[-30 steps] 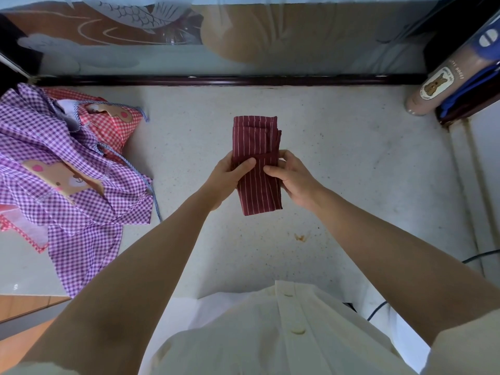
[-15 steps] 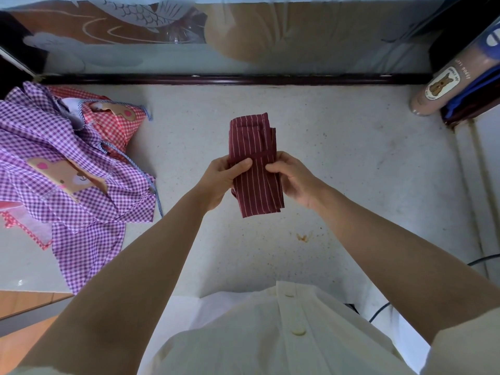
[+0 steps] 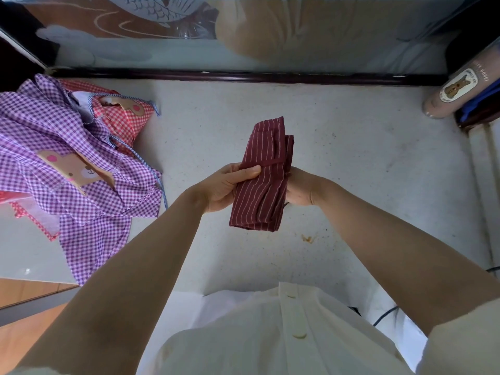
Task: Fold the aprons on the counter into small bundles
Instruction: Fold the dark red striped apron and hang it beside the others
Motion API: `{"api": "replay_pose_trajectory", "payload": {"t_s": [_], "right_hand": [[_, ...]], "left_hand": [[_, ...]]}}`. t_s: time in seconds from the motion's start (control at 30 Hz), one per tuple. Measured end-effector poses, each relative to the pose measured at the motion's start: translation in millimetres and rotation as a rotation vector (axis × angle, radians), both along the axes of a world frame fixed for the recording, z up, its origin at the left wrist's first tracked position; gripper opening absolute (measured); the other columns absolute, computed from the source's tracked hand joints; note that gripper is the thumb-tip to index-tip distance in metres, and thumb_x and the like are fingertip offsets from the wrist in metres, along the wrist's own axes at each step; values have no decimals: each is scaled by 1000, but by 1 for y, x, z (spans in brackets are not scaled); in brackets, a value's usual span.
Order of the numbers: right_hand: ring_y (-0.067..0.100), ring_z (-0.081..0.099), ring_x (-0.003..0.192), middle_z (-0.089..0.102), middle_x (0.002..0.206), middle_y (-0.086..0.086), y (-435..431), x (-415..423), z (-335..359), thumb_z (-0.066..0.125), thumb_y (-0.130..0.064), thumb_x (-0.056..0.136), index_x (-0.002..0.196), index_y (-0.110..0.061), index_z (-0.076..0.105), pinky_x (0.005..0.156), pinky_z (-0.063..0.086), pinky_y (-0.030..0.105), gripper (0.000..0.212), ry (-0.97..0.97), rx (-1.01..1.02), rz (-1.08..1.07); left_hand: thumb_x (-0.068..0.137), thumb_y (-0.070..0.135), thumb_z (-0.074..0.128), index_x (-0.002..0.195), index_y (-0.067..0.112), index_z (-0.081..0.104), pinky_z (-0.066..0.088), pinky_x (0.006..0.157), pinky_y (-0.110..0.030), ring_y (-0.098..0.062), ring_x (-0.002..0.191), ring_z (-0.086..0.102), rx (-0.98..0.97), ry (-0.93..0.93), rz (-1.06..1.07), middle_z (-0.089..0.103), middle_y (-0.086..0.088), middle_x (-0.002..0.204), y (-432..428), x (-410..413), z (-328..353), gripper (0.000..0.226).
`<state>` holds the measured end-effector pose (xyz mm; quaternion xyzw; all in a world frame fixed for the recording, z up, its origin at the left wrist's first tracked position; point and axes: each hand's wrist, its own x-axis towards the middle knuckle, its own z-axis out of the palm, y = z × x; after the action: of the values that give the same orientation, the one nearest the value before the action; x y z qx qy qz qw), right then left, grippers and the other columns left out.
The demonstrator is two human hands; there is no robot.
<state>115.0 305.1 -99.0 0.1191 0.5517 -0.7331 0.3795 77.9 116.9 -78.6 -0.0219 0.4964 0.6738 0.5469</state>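
Note:
A dark red striped apron (image 3: 263,182), folded into a narrow bundle, is lifted above the pale counter (image 3: 351,163). A strap of the same cloth runs across its middle. My left hand (image 3: 228,184) grips the bundle's left side, thumb lying over the top. My right hand (image 3: 301,186) holds the right edge, its fingers hidden behind the cloth. At the counter's left lies a loose purple checked apron (image 3: 67,169) with a bear patch, and a red checked apron (image 3: 121,115) lies partly under it.
A pink cylindrical bottle with a bear label (image 3: 450,94) leans at the far right beside a dark box with blue cloth (image 3: 484,104). A glass panel with a dark rail (image 3: 243,75) closes the back. A small brown stain (image 3: 307,238) marks the counter. A black cable (image 3: 385,315) runs at lower right.
The striped bundle has risen off the counter and tilted to the right. A strap now crosses its middle, and my right hand has moved behind its right edge.

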Motion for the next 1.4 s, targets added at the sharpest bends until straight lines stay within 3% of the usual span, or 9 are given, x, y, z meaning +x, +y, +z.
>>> {"api": "replay_pose_trajectory", "payload": {"t_s": [0.17, 0.33, 0.5, 0.63, 0.93, 1.07, 1.17, 1.27, 1.4], "right_hand": [[48, 52, 120, 51, 133, 31, 14, 4, -13, 47, -14, 102, 133, 0, 51, 107, 44, 49, 35, -30, 216, 75], [23, 42, 70, 58, 79, 21, 19, 8, -13, 50, -24, 102, 104, -5, 59, 73, 39, 31, 22, -29, 148, -37], [18, 70, 84, 68, 98, 11, 22, 10, -16, 41, -23, 105, 111, 1, 61, 76, 57, 27, 31, -29, 68, -148], [9, 37, 52, 56, 70, -2, 19, 8, -12, 47, -43, 101, 95, -11, 61, 46, 27, 21, 36, -106, 104, -100], [3, 34, 47, 42, 53, -14, 29, 15, -14, 63, -45, 92, 101, -15, 75, 52, 26, 17, 33, 88, 467, -33], [4, 53, 71, 62, 78, -9, 22, 14, -19, 66, -32, 92, 96, -15, 74, 63, 35, 17, 19, 171, 541, -35], [10, 40, 60, 62, 87, 3, 13, 14, -16, 54, -57, 92, 107, -12, 65, 54, 30, 21, 49, 78, 468, -43], [8, 58, 78, 65, 109, 0, -1, 11, -14, 56, -79, 73, 124, -15, 56, 65, 45, 21, 82, 127, 491, 70], [19, 68, 99, 67, 113, 4, -11, 8, -21, 63, -53, 87, 128, -12, 53, 88, 56, 36, 58, 161, 543, -72]], "left_hand": [[87, 24, 62, 125, 9, 57, 54, 92, -34, -23, 105, 66, -48, 4, 17, 69, -9, 113, -4, -2, -2, 42], [84, 26, 63, 123, 11, 59, 55, 89, -32, -19, 102, 67, -155, 72, 91, 70, -5, 110, -6, -3, -7, 43], [79, 29, 67, 125, 10, 58, 54, 86, -31, -18, 98, 68, -244, 78, 151, 71, -4, 107, -9, -4, -12, 51], [79, 29, 67, 121, 12, 60, 54, 78, -27, -14, 92, 70, -257, 87, 121, 73, -1, 102, -8, -1, -12, 46], [89, 17, 69, 110, 11, 66, 55, 90, -38, -22, 100, 69, -465, 244, 344, 71, -8, 109, -12, 3, -30, 22], [87, 21, 71, 108, 9, 67, 58, 86, -37, -21, 94, 72, -466, 263, 355, 72, -8, 105, -6, 7, -31, 25], [87, 20, 72, 103, 12, 68, 59, 82, -34, -18, 89, 72, -481, 306, 335, 72, -7, 102, -2, 10, -28, 19], [85, 20, 73, 108, 10, 68, 59, 75, -28, -18, 88, 71, -500, 369, 317, 72, -7, 99, 7, 13, -26, 25], [83, 12, 75, 113, 9, 65, 58, 71, -23, -16, 89, 71, -466, 401, 218, 71, -7, 102, 16, 14, -23, 32]]}}
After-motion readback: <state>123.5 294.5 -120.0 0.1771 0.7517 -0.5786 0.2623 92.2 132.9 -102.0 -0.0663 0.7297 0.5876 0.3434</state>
